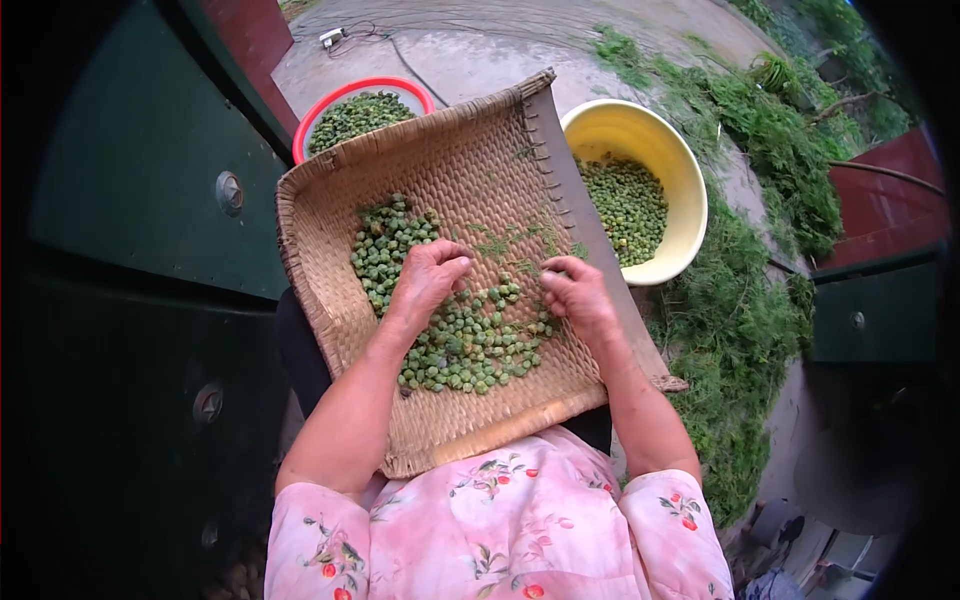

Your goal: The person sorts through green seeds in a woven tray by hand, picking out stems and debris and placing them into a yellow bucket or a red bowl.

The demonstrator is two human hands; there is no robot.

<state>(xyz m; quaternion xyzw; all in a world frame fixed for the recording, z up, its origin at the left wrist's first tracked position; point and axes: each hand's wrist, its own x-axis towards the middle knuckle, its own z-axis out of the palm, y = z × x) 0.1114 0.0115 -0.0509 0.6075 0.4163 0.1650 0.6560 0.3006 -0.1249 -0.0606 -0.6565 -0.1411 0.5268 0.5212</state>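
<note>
A woven winnowing basket (345, 315) rests across my lap, tilted, with its wooden-edged side to the right. Small round green cones (470, 345) lie heaped in its left and lower part. Over the heap, my left hand (430, 285) has its fingers curled together, and whatever they hold is hidden. At the basket's right side, my right hand (582, 297) is closed in a pinch, its contents too small to name. Thin green leaf bits (510, 240) are scattered on the weave just above and between both hands.
Behind the basket stand a red-rimmed basin (300, 140) and a yellow bucket (690, 205), both holding green cones. Feathery cut branches (735, 350) cover the ground to the right. A dark green metal door (150, 150) is on the left. A cable with a white socket (332, 38) lies at the back.
</note>
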